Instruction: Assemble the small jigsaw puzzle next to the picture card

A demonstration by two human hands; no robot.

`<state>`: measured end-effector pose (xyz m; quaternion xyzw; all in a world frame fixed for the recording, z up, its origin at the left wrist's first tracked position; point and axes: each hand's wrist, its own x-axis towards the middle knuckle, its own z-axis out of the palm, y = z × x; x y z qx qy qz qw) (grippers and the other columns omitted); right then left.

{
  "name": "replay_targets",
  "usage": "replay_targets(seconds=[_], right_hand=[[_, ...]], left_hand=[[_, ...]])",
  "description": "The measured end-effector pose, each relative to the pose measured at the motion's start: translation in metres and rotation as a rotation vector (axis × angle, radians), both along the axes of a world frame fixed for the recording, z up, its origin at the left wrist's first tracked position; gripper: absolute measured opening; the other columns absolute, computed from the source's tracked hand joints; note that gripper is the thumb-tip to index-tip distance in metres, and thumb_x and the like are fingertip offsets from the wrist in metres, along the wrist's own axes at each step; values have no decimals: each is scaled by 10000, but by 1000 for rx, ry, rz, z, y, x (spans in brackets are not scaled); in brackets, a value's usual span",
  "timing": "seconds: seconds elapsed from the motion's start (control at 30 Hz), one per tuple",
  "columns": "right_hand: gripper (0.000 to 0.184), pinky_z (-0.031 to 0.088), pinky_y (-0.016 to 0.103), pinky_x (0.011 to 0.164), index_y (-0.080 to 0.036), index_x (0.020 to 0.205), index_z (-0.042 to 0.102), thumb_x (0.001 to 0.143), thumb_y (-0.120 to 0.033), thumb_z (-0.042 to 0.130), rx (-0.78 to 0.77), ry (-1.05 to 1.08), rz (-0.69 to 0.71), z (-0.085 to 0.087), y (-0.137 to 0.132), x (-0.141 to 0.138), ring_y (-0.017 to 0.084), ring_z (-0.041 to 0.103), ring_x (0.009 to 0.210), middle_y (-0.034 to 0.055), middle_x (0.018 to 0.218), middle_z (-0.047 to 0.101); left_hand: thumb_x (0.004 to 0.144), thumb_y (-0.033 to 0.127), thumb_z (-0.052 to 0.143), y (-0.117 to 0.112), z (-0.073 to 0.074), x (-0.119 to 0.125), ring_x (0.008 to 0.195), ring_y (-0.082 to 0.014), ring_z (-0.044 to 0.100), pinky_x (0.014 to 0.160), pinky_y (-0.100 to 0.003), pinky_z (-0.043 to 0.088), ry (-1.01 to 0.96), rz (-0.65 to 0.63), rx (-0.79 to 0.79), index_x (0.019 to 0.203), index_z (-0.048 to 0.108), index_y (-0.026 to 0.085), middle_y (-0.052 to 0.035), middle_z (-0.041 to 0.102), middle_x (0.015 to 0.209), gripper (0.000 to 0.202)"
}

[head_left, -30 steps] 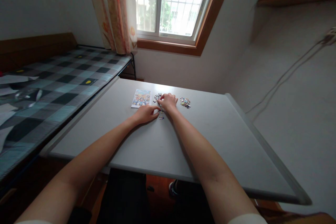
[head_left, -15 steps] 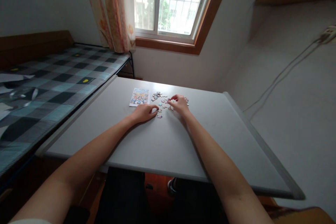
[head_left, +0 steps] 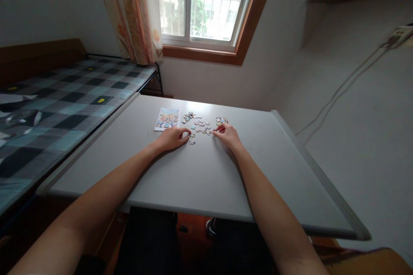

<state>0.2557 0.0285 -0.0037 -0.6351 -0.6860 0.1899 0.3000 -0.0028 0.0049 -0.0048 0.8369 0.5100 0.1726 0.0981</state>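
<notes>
the left hand curls nearly closed beside a puzzle piece; the right hand bends likewise at the scattered pieces on the table. whether either grips one, i cannot tell.

The left forearm and right forearm, both bare, reach forward and angle inward. The left hand lies low, its fingers arched toward the thumb. The right hand is a little apart from it, knuckles up, fingers bent inward. Whether either pinches anything is too small to tell.
</notes>
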Motion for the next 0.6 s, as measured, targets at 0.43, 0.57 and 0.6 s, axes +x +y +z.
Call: replay_targets(seconds=[0.43,0.57,0.6], right_hand=[[157,420,241,701,-149,808,690,732,-278,643,16,-138,34,-2,-3,-4,144,574,733,57,804,658],[156,417,237,703,-158,803,695,729,-285,640,26,-138,56,-5,-2,-4,143,571,748,52,822,658],[156,417,237,706,-160,803,695,730,-286,639,26,-139,59,-5,-1,-5,142,570,752,52,828,659]], left_hand=[[854,455,455,0,0,-1,585,-122,507,562,-222,291,-8,-4,-3,1069,671,259,9,588,640,362],[854,454,455,-1,0,-1,580,-119,505,554,-221,280,-2,0,-10,1075,667,255,10,585,635,365],[854,454,455,-1,0,-1,579,-119,504,552,-221,280,-2,-2,-9,1075,667,259,11,585,635,363]])
